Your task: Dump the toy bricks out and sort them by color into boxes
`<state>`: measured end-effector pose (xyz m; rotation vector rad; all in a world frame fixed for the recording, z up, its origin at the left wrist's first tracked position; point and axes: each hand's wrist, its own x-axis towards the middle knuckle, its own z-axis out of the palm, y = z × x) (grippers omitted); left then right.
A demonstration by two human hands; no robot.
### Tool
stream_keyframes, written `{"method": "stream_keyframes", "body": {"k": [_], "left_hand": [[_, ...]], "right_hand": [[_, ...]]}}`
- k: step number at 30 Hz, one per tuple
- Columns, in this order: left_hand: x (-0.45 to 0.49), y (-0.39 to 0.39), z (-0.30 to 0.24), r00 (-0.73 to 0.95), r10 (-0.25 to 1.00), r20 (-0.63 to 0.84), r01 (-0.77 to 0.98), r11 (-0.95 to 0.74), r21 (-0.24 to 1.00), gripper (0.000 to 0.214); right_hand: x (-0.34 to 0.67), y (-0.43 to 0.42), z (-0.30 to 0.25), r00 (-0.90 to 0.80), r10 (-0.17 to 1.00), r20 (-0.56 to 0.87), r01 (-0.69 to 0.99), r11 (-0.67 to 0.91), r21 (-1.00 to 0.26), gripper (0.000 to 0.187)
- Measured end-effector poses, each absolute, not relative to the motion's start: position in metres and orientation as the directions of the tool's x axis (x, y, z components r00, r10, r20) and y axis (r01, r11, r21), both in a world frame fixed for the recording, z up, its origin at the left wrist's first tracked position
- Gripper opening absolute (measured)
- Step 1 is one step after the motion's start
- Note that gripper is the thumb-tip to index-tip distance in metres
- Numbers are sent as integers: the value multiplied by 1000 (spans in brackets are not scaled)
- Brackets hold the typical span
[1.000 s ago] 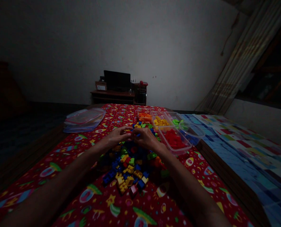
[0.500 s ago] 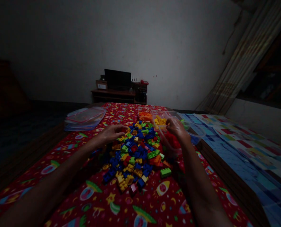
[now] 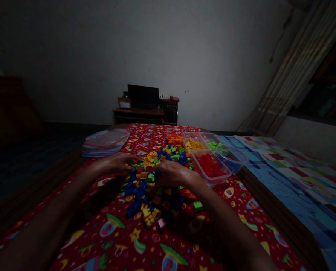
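Note:
A loose heap of building bricks [image 3: 139, 192] in blue, yellow, green, red and orange lies on a red patterned cloth [image 3: 122, 244]. My left hand [image 3: 119, 162] is at the heap's left edge, its fingers bent and apart near the bricks. Over the middle of the heap reaches my right hand [image 3: 177, 174], thumb and fingers apart and pointing left. I see nothing held in either hand, though the right fingertips are partly in shadow. The right hand hides part of the heap beneath it. A single green brick [image 3: 197, 206] lies at the heap's right side.
Right of the heap stand clear boxes of red bricks [image 3: 210, 165], yellow bricks [image 3: 194, 144], orange bricks [image 3: 175, 139], green bricks [image 3: 214, 145] and blue bricks [image 3: 233, 165]. Stacked lids [image 3: 106, 141] lie at the left. A bed [image 3: 286, 180] adjoins the table's right side.
My right hand has moved from above the yellow bricks' box left and down to the heap. My left hand has shifted slightly left. The view has turned a little.

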<state>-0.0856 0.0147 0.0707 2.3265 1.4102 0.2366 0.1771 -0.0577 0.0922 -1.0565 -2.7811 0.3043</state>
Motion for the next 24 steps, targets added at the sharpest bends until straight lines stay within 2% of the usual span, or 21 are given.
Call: {"method": "stream_keyframes", "body": {"k": [4, 7, 10, 13, 17, 24], "left_hand": [[-66, 6, 63, 506, 862, -13, 841, -491, 228, 46], [-55, 4, 58, 551, 834, 38, 816, -548, 183, 45], [-52, 7, 54, 616, 785, 70, 762, -616, 200, 45], [-51, 10, 53, 662, 746, 71, 714, -657, 240, 37], [-51, 13, 53, 611, 789, 71, 751, -605, 265, 26], [-46, 4, 60, 606, 795, 22, 730, -566, 383, 38]], "right_hand": [[170, -58, 76, -724, 684, 89, 667, 727, -164, 36], [176, -46, 72, -699, 703, 131, 679, 711, -184, 40], [191, -33, 77, -656, 728, 198, 691, 685, -232, 38], [209, -26, 87, -566, 775, 282, 733, 629, -259, 39], [223, -27, 100, -467, 829, 307, 778, 550, -304, 37], [218, -26, 98, -499, 807, 314, 787, 575, -226, 19]]}}
